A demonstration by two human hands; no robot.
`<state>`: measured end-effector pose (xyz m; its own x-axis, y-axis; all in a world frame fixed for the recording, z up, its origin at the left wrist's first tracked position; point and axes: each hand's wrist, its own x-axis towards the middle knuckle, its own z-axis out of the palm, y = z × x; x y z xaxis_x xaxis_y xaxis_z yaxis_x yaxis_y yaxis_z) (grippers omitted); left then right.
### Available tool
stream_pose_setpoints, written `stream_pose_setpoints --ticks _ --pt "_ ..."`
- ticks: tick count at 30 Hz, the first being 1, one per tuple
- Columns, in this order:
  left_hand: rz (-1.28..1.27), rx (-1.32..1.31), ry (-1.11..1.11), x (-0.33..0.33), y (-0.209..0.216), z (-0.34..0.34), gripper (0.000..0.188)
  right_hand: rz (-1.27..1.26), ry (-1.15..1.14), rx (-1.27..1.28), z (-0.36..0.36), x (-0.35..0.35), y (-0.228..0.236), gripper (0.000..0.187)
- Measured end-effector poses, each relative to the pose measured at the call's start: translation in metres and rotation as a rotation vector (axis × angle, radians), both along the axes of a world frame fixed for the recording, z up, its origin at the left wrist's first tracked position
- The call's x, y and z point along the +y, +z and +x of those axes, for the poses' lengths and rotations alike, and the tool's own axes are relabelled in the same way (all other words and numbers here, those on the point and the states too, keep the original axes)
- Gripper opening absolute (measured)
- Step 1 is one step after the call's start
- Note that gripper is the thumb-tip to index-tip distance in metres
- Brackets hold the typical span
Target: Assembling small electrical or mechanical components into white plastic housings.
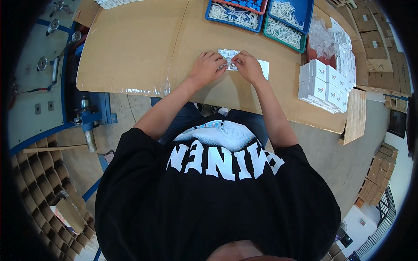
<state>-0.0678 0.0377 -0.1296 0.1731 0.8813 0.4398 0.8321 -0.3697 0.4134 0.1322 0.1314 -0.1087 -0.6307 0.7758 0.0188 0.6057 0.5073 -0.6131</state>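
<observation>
Both hands meet over a small open white box (225, 52) with small white parts in it, on the cardboard-covered table. My left hand (208, 68) is closed in a pinch at the box's near left, its fingertips at a tiny whitish piece. From the other side, my right hand (249, 68) pinches close to the same spot, thumb and forefinger almost touching the left fingertips. Whether one piece is shared between them is too small to make out. Partly behind the right hand lies a flat white card or lid (264, 67).
Beyond the hands stand a blue tray (257, 29) and a green tray (300, 50), both with white plastic pieces, plus a red tray (261, 12) with blue pieces. Stacked white boxes (318, 82) and clear plastic bags (320, 37) occupy the right. Blue machinery (93, 117) stands left.
</observation>
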Motion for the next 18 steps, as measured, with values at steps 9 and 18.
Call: stream_pose_setpoints --ticks 9,18 --pt "0.025 0.096 -0.065 -0.009 -0.001 0.003 0.031 -0.118 0.030 -0.204 0.005 0.000 0.011 0.018" --pt "0.010 0.133 0.012 -0.014 0.005 0.017 0.031 0.104 0.025 -0.251 0.002 -0.013 0.013 0.016"
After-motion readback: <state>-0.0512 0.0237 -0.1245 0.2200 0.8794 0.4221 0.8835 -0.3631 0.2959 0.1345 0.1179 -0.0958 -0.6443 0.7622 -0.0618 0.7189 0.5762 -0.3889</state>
